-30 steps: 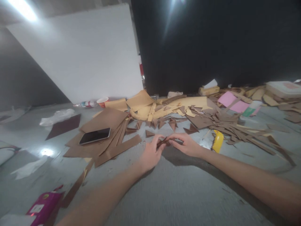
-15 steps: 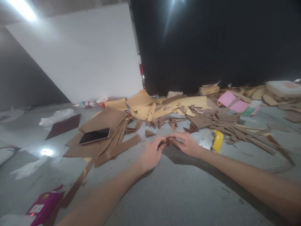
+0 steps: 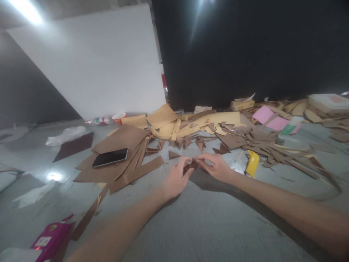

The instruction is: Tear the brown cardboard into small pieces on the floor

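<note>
Between my two hands is a small piece of brown paper [image 3: 192, 165], mostly hidden by the fingers. My left hand [image 3: 177, 178] pinches it from the left, with fingers closed. From the right, my right hand [image 3: 215, 166] pinches the same piece, its fingertips meeting those of the left. Just beyond the fingers, several folded brown paper triangles [image 3: 200, 144] lie in a loose row, and one single triangle [image 3: 173, 155] sits nearest my left hand. A yellow tool [image 3: 252, 163], perhaps a cutter, lies right of my right hand.
A phone [image 3: 110, 157] rests on brown paper sheets [image 3: 120, 140] at left. Cut brown strips [image 3: 272, 145] heap at right, near a green-labelled bottle [image 3: 291, 126]. Yellow paper scraps [image 3: 163, 118] lie behind. A magenta device [image 3: 51, 238] sits at lower left. A paper cup [image 3: 119, 117] stands farther back.
The fingers have shifted slightly around the brown paper piece, and more of it shows now. Both arms stay in nearly the same place.
</note>
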`<state>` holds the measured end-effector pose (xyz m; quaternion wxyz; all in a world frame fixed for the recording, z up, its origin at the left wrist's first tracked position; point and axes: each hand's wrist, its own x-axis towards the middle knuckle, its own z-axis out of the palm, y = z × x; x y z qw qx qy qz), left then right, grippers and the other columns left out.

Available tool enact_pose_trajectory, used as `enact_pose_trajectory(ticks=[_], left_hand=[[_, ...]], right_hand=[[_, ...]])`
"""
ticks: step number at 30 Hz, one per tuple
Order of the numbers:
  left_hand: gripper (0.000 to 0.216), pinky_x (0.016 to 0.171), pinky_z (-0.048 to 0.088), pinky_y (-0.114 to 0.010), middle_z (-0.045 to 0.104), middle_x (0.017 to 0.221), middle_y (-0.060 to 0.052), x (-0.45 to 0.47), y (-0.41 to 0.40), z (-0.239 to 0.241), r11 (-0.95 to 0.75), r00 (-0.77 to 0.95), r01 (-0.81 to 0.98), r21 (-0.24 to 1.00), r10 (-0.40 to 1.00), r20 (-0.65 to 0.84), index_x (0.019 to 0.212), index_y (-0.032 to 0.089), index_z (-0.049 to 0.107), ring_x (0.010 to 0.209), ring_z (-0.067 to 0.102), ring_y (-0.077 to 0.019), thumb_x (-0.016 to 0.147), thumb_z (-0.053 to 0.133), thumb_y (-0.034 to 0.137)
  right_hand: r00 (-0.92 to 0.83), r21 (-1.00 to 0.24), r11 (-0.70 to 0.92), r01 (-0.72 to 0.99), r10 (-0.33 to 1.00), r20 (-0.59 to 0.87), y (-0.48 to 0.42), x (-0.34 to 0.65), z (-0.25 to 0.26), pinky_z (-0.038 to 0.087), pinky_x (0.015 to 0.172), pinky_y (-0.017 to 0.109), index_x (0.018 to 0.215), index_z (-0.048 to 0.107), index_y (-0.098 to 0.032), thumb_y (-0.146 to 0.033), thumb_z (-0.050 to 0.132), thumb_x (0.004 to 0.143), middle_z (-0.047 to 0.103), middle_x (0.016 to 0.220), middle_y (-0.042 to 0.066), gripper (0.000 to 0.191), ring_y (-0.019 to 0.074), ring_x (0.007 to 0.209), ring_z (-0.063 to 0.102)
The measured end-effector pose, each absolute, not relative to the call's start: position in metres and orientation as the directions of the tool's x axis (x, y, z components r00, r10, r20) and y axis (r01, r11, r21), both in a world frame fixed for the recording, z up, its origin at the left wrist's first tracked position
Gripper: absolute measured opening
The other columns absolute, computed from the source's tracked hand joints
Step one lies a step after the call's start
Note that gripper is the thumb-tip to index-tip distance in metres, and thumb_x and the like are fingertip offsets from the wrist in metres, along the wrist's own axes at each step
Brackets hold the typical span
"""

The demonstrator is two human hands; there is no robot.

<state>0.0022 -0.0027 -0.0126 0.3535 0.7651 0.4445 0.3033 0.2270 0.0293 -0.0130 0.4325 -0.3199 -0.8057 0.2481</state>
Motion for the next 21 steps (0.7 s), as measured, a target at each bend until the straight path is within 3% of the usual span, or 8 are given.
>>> enact_pose_trajectory(ticks=[14, 21], left_hand=[[0.037, 0.101, 0.051, -0.043, 0.075, 0.128, -0.007, 0.0050, -0.0065, -0.0089, -0.335, 0.446, 0.495, 0.802, 0.890, 0.096, 0.142, 0.030, 0.047, 0.118, 0.071, -0.0281, 0.106, 0.051, 0.034], [0.031, 0.090, 0.054, -0.038, 0.076, 0.105, -0.006, 0.0039, 0.0002, -0.0125, -0.334, 0.365, 0.360, 0.871, 0.910, 0.198, 0.130, 0.026, 0.054, 0.098, 0.074, -0.0245, 0.107, 0.052, 0.046]], right_hand=[[-0.444, -0.724, 0.601, 0.339, 0.780, 0.440, 0.0306, 0.2264, -0.0170, 0.049, 0.062, 0.024, 0.094, 0.071, -0.020, -0.047, 0.058, 0.104, 0.073, 0.077, 0.003, 0.032, 0.0154, 0.068, 0.064], [-0.428, -0.743, 0.596, 0.305, 0.783, 0.452, 0.0296, 0.2279, -0.0194, 0.053, 0.067, 0.027, 0.119, 0.059, -0.022, -0.044, 0.056, 0.106, 0.073, 0.082, 0.002, 0.026, 0.0173, 0.073, 0.069]])
